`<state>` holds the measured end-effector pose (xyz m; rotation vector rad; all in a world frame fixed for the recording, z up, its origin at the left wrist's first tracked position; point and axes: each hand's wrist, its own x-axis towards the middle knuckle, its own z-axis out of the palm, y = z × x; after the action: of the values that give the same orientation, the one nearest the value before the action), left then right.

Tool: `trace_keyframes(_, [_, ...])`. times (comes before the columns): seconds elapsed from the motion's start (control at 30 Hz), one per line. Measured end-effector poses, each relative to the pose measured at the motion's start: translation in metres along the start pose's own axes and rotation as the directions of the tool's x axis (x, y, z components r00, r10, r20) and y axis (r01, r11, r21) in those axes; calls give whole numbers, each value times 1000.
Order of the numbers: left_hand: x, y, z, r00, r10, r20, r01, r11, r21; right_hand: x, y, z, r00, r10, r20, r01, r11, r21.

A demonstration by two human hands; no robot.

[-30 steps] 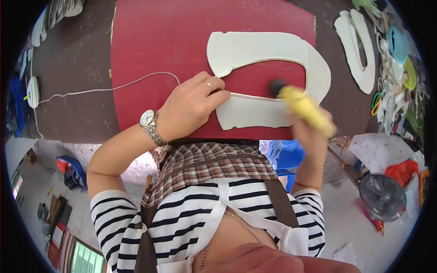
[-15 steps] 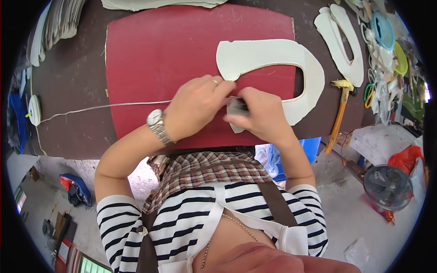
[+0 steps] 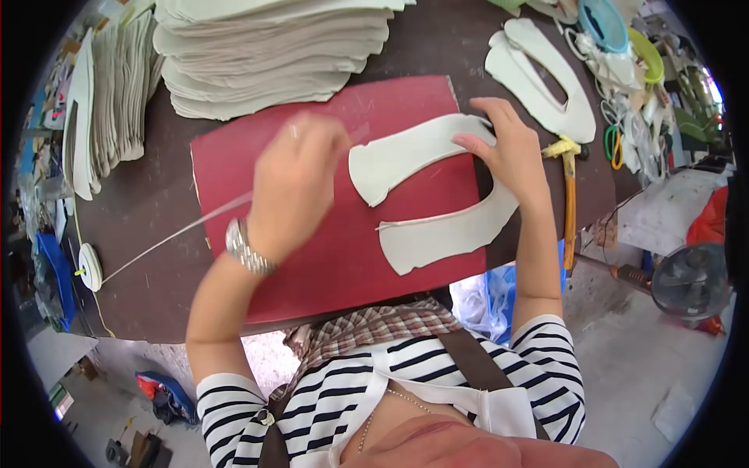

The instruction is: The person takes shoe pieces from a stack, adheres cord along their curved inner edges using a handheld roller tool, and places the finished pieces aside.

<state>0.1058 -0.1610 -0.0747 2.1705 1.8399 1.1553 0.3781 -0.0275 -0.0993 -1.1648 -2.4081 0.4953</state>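
Note:
A white U-shaped piece that looks like a shoe upper (image 3: pixel 417 146) lies on the red board, its two ends pointing left. My right hand (image 3: pixel 511 148) spans its curved end, thumb on the upper strip and fingers at the outer edge, gripping it. To the left of the piece, my left hand (image 3: pixel 300 183), wearing a watch, is raised over the board. Its fingers are curled and blurred by motion. A narrow white tape (image 3: pixel 175 232) runs taut into this hand from a small white roll (image 3: pixel 90 267) at the left table edge.
Stacks of white cut pieces (image 3: pixel 265 58) stand at the back, with another stack (image 3: pixel 117 101) further left. At the right are a loose upper (image 3: pixel 546 78), a hammer (image 3: pixel 570 203), scissors (image 3: pixel 613 147) and a blue basket (image 3: pixel 602 23). The red board (image 3: pixel 328 273) covers mid-table.
My right hand has gone from the ends of the upper to its curve. My left hand has moved away leftward and up. The view has shifted, bringing the back stacks into sight.

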Motion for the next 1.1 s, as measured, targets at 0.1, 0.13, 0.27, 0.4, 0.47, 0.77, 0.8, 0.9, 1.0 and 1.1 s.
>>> trace_keyframes(0.1, [77,-29,2,976,115,-185,-80,979,186,7,28,1,963,159,217,-139,985,-107])
trace_keyframes(0.13, [104,-42,3,959,158,-237,-95,962,257,7,24,-9,965,216,148,-198,972,-127])
trace_keyframes(0.27, [164,-98,1,997,22,-68,21,817,576,30,60,-82,878,346,-331,-441,853,-279])
trace_keyframes(0.4, [168,-96,1,997,-43,-59,70,778,624,57,185,-139,832,376,-408,-550,657,-516])
trace_keyframes(0.47, [166,-93,2,997,-13,-77,60,755,653,38,200,-129,831,325,-452,-539,671,-509])
trace_keyframes(0.77, [133,-96,5,931,300,-208,-175,868,465,-110,130,-29,766,456,-454,-642,499,-582])
trace_keyframes(0.8, [127,-100,1,916,362,-172,-257,861,440,-111,142,-30,778,436,-453,-629,538,-561])
trace_keyframes(0.9, [126,-105,-8,940,311,-138,-240,894,379,-105,153,-40,778,498,-384,-629,629,-457])
trace_keyframes(1.0, [146,-97,-16,984,27,-176,27,954,300,-111,149,-44,760,526,-381,-636,723,-271])
trace_keyframes(1.1, [157,-90,-19,963,69,-259,20,946,323,-128,118,-48,708,686,-167,-617,716,327])
